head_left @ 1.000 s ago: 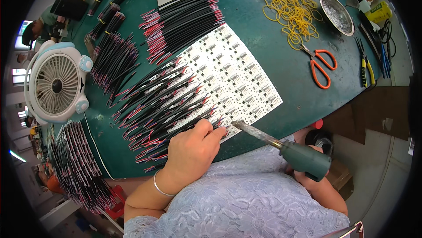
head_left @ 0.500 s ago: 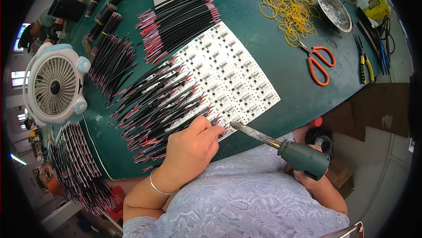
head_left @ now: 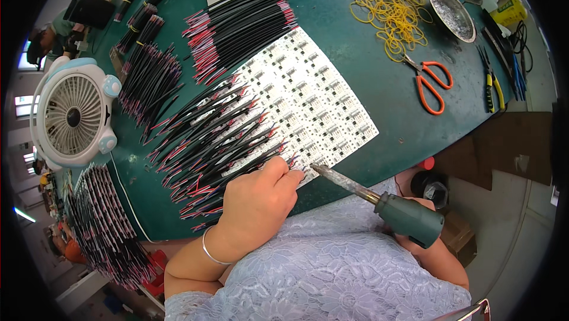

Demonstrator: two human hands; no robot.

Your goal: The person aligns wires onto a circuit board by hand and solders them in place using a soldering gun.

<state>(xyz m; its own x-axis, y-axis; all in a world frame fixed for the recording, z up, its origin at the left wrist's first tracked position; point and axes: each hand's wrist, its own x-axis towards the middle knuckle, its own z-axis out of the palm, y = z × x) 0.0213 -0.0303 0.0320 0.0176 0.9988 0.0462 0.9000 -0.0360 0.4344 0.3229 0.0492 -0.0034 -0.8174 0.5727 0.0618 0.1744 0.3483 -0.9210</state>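
Observation:
My left hand [head_left: 261, 205] is closed in a pinch at the near edge of a white circuit board panel [head_left: 320, 101]. Between its fingertips is the end of a black-sleeved wire [head_left: 252, 173], mostly covered by the hand. My right hand [head_left: 410, 244] grips the dark green handle of a soldering iron [head_left: 409, 217], which hides most of the fingers. The iron's tip rests at the panel's near edge, just right of my left fingertips. Rows of black wires with red and white ends [head_left: 201, 137] lie over the panel's left part.
More black wires [head_left: 243, 30] lie beyond the panel, with bundles farther left. A white fan [head_left: 74, 116] stands left. Yellow rubber bands [head_left: 388, 10], a metal bowl [head_left: 451, 14], orange-handled scissors [head_left: 432, 84] and yellow-black pliers [head_left: 491, 84] lie right. A person [head_left: 56, 39] is at far left.
My left hand has shifted very slightly to the right. The soldering iron and panel stay nearly where they were.

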